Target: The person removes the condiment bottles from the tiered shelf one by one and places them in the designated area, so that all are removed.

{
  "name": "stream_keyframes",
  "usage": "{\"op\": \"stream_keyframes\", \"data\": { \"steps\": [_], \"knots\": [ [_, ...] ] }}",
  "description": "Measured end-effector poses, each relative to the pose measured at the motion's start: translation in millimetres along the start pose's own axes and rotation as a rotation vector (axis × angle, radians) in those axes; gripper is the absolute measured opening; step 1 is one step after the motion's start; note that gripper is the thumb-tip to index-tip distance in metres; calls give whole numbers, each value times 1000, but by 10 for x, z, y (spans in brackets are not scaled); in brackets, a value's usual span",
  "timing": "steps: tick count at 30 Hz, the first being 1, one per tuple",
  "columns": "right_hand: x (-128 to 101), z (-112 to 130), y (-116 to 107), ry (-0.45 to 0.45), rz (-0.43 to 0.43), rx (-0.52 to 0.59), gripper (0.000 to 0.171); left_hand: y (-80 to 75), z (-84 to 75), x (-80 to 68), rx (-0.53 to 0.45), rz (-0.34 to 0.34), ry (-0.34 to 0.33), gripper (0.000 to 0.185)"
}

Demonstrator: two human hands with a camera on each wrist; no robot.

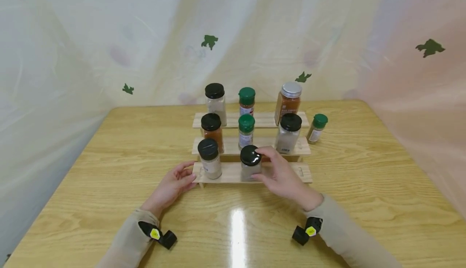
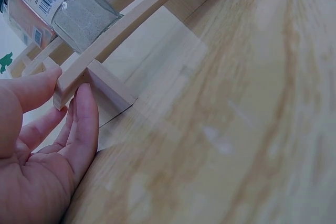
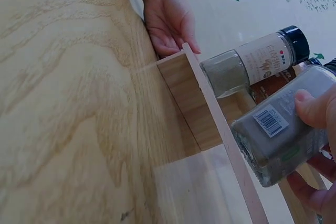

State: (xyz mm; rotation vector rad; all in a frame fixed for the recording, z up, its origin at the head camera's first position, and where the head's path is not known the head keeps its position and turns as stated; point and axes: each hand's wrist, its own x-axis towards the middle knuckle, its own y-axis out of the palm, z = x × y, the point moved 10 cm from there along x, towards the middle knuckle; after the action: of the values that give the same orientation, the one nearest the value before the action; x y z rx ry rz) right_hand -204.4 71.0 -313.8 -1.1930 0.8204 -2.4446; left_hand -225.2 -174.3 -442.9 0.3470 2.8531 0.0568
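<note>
A three-step wooden spice rack stands on the table. My left hand pinches the left end of its lowest step; in the left wrist view the thumb lies on the top edge and fingers reach underneath. My right hand grips a square glass spice jar of greyish powder by its sides, black lid uppermost, over the middle of the lowest step. In the right wrist view the jar's base is close over the step. Left of it, a black-capped spice jar with pale contents is on the same step.
On the middle step are a black-lidded jar of reddish powder, a green-capped jar and a black-lidded jar. The top step bears a silver-lidded jar and two others. Right of the rack, a small green-capped jar stands on the table.
</note>
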Motion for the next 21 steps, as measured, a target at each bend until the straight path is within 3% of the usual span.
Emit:
{"op": "stream_keyframes", "data": {
  "steps": [8,17,21],
  "knots": [
    [-91,22,-173,-92,-74,-22,68,-9,-13,22,0,0,6,55],
    [-279,-93,-466,-22,-78,1,70,-11,-8,15,0,-10,-5,54],
    [-388,-146,-620,-8,-85,-10,53,-5,-6,11,0,-9,0,53]
  ]
}}
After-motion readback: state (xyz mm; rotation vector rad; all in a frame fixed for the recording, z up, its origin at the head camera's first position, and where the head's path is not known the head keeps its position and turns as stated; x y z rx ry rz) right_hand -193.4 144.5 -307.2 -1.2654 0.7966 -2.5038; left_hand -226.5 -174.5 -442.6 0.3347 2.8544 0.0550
